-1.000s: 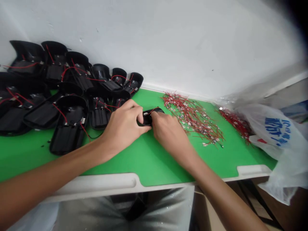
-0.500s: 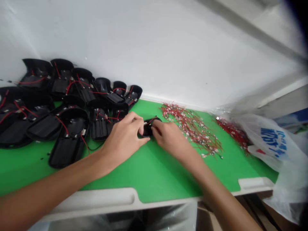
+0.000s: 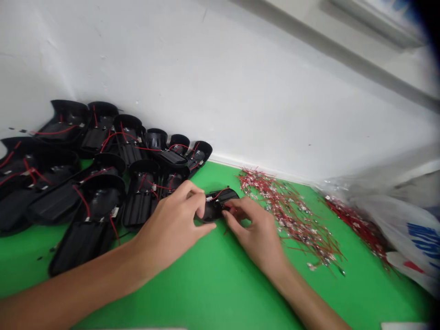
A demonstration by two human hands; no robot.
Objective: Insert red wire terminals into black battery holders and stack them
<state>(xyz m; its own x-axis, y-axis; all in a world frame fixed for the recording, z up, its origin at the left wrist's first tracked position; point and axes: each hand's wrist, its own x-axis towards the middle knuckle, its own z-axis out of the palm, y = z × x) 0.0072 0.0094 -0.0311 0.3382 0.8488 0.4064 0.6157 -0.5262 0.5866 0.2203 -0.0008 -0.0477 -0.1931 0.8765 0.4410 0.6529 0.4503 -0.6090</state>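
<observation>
Green covers the tabletop (image 3: 192, 293), which extends from the near side to the wall. The left hand (image 3: 165, 233) is curled, with thumb and fingers gripping the left end of a black shell (image 3: 210, 211). The right hand (image 3: 263, 233) is partly closed, with thumb and forefinger drawn together at the shell's inner edge; whether a small part sits between them cannot be told. The shell lies between the two hands, its hollow side up, with a red wire (image 3: 219, 194) along its far side. Whether it rests fully on the tabletop cannot be told.

For good handling, brace the shell with the left hand and keep it level. Apply fingertip force with the right hand in small, straight movements. Keep the red wire out from under the fingertips, as a pinch or tug could loosen its end. Support the rim close to the point of pressure, since a light shell is likely to slide or tip.

To the left of the hands, a larger-looking shell (image 3: 80, 243) lies in front of crowded rows of similar shells (image 3: 129, 137) with red wires. To the right, a loose heap of red wires with metal tabs (image 3: 292, 213) lies beside a second heap (image 3: 360, 227) and a plastic bag (image 3: 392, 217). Beyond them stands the white wall (image 3: 237, 91)
</observation>
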